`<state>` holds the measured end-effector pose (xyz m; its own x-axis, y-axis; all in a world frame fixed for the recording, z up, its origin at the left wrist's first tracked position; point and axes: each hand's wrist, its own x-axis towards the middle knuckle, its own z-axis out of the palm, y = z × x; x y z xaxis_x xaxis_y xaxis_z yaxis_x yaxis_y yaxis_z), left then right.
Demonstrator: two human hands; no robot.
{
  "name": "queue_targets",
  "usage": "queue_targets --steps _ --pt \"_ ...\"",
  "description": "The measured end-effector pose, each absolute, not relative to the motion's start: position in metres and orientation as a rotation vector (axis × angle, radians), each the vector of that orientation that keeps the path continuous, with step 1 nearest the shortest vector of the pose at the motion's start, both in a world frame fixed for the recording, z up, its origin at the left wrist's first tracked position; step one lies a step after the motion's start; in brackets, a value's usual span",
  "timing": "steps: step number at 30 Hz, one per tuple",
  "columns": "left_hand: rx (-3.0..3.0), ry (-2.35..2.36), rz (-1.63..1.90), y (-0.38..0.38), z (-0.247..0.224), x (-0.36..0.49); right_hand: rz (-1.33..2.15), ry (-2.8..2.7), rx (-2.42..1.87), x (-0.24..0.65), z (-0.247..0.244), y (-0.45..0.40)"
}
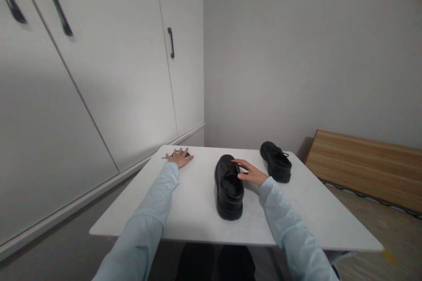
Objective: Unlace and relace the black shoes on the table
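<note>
A black shoe stands upright on the white table, its toe pointing away from me; no lace can be made out in it. My right hand is at its right side, thumb and fingers apart near the opening and tongue. At the far left of the table my left hand lies with fingers spread over a thin black lace, partly hidden beneath it. Whether the fingers grip the lace is not visible. A second black shoe, with a lace on it, stands at the back right.
White cabinets with dark handles rise along the left side. A grey wall is behind the table. To the right, beyond the table edge, is a wooden panel with a dark cable along its lower edge.
</note>
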<state>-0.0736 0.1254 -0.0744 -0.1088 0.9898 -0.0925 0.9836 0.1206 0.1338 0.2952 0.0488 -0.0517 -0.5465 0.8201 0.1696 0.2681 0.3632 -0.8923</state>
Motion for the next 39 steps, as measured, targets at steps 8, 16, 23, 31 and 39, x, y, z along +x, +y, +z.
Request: queue_targets --steps 8,16,23,31,39 --pt "2.323 2.169 0.247 0.114 -0.031 -0.028 1.187 -1.936 -1.000 0.293 -0.051 0.048" --pt "2.763 1.477 0.671 0.057 0.038 0.054 1.188 -1.880 -0.980 0.289 -0.054 0.049" --pt "2.849 1.233 0.480 -0.014 0.044 0.107 1.131 -1.913 -0.964 0.290 -0.058 0.054" --pt "2.779 1.221 0.013 -0.021 0.026 0.116 1.182 -1.908 -0.917 0.292 -0.058 0.053" --pt "2.771 1.185 -0.257 -0.009 0.031 0.123 1.170 -1.949 -0.901 0.294 -0.054 0.052"
